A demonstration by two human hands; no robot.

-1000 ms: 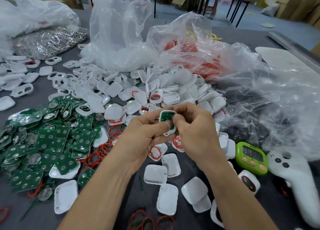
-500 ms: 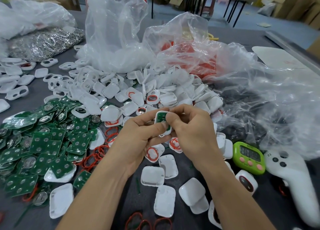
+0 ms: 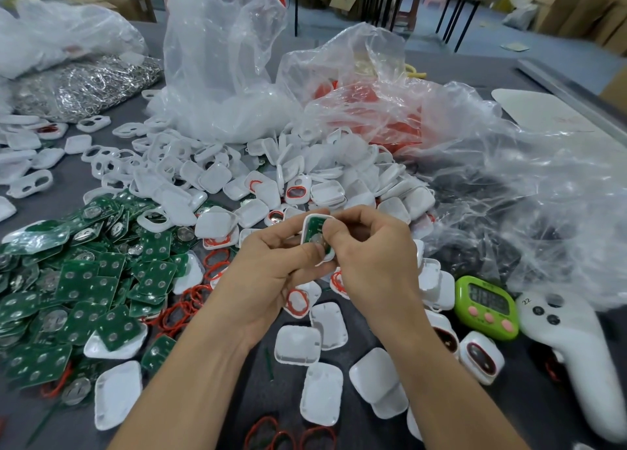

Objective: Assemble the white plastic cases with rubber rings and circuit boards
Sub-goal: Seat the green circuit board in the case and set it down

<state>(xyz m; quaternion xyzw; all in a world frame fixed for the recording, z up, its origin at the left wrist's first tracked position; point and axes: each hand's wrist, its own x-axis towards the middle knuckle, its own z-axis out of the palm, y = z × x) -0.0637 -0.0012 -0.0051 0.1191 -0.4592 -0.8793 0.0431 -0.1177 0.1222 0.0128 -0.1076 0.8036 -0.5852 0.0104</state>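
Both hands meet above the middle of the table around one white plastic case (image 3: 314, 222) with a green circuit board (image 3: 315, 230) seated in it. My left hand (image 3: 271, 266) grips the case from the left and below. My right hand (image 3: 373, 256) pinches it from the right, thumb pressing on the board. A heap of white cases (image 3: 305, 174) lies behind the hands. Green circuit boards (image 3: 84, 280) are piled at the left. Red rubber rings (image 3: 190, 300) lie loose beside the boards and near the front edge.
Crumpled clear plastic bags (image 3: 509, 184) fill the back and right. A bag of metal parts (image 3: 84, 86) sits far left. A green timer (image 3: 485, 307) and a white controller (image 3: 583, 358) lie at the right. Loose white case halves (image 3: 322, 392) are scattered under my forearms.
The hands have stayed together on the same case, shifting it only slightly; the right thumb now presses lower on the board. The camera view has drifted a little.
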